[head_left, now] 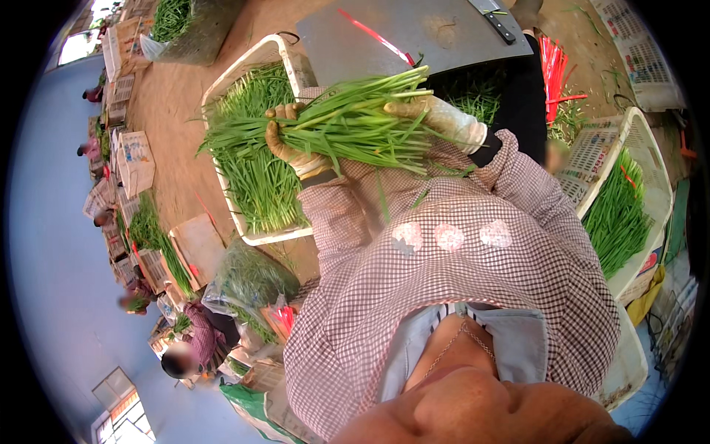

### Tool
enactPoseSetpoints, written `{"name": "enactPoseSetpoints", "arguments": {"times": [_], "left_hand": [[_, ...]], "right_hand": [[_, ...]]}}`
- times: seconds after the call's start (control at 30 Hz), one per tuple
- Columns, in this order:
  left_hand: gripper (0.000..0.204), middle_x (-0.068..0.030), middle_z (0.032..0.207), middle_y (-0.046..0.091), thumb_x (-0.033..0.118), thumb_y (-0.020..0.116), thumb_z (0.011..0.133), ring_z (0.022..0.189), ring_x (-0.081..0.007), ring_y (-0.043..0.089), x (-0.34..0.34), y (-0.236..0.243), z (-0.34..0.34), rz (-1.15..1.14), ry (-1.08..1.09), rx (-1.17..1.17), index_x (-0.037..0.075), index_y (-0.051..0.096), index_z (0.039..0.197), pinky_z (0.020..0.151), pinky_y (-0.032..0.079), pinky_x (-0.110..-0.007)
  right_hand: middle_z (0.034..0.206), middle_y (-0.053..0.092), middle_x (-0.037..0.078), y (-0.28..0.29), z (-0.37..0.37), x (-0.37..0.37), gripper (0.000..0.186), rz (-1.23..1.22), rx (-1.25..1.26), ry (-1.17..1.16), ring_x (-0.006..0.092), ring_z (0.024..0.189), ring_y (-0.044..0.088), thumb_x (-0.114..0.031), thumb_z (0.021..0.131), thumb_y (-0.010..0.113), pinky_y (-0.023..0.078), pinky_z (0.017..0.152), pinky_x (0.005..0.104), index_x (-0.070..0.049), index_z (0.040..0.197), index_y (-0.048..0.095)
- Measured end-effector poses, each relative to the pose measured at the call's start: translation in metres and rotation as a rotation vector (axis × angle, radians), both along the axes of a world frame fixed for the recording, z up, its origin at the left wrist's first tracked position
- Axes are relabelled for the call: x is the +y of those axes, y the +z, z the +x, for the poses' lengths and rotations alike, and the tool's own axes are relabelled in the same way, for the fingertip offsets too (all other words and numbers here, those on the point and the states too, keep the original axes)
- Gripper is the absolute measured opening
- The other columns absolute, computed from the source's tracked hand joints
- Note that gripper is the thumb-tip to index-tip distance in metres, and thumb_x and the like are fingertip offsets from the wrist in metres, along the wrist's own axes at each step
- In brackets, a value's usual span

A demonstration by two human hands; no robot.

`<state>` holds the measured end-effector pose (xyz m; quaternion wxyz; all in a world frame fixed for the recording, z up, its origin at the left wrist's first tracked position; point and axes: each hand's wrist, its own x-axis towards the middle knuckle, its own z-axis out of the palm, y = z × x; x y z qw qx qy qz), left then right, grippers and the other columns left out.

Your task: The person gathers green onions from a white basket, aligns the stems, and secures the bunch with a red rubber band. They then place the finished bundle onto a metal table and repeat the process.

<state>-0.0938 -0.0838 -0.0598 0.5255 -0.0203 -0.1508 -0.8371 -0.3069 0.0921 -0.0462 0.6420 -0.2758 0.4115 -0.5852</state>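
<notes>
A loose bunch of long green chives (355, 129) is held up in front of my chest, lying crosswise with the pale stem ends mostly toward the right. My left hand (292, 148), in a soiled pale work glove, has its fingers curled round the leafy left part. Against the right part is my right hand (447, 122), also gloved, its thumb stretched along the stems and its other fingers hidden behind the bunch. Below and left of the bunch, a white plastic crate (238, 222) holds many more chives, and some of the held leaves hang over it.
A grey metal board (355, 48) ahead carries a red tie strip (377, 37) and a knife (499, 26). Red strips (551, 74) stand in a bundle at its right. Another crate (640, 140) of chives is at the right. Other people work among crates at the far left.
</notes>
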Motion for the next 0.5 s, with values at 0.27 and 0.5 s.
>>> {"name": "enactPoseSetpoints", "arguments": {"times": [0.27,0.5], "left_hand": [[0.019,0.0,0.072,0.042,0.008,0.066,0.08,0.074,-0.0186,0.047,0.006,0.004,0.006,0.092,0.12,-0.021,0.012,0.047,0.082,0.095,0.044,-0.041],[0.024,0.0001,0.071,0.041,0.009,0.064,0.079,0.073,-0.0191,0.045,0.007,-0.004,0.013,0.219,0.128,0.056,0.014,0.042,0.073,0.087,0.044,-0.039]], "right_hand": [[0.112,0.065,0.007,-0.035,0.005,0.007,0.026,-0.312,-0.415,-0.236,0.0277,0.112,0.062,-0.03,0.096,0.064,0.049,0.101,0.0416,-0.005,0.104,0.059],[0.07,0.047,-0.003,-0.035,-0.017,0.044,0.031,-0.396,-0.486,-0.319,0.0132,0.071,0.054,-0.035,0.101,0.052,0.047,0.091,0.0387,-0.011,0.082,0.051]]}}
